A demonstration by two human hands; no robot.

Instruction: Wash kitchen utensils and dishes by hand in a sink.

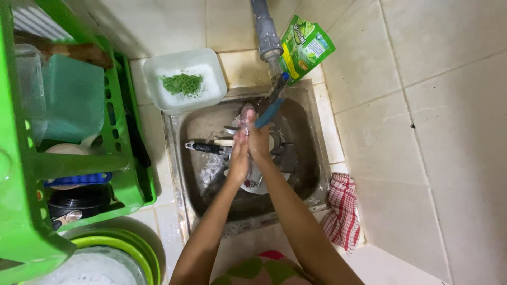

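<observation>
**Mia:** When you look into the sink (317, 132), what are the hands doing?

**Ben:** They are pressed together over the middle of the sink, right under the grey tap pipe (266, 31). The right hand (260, 141) has its fingers curled tight on a blue-handled tool (270, 111). The handle sticks up toward the back of the sink.

**Mia:** And the left hand (238, 158)?

**Ben:** It lies flat against the right one. I cannot tell if its fingers grip anything.

**Mia:** So which step is this?

**Ben:** I think it is the rubbing and rinsing part. A plate (256, 186) and a black-handled tool (206, 148) wait down in the sink.

**Mia:** What does the next move need?

**Ben:** A firm grip, I guess, because wet things slip. The green rack (124, 179) stands left of the sink, and a white tub (185, 79) of green powder sits at its back left corner.
</observation>
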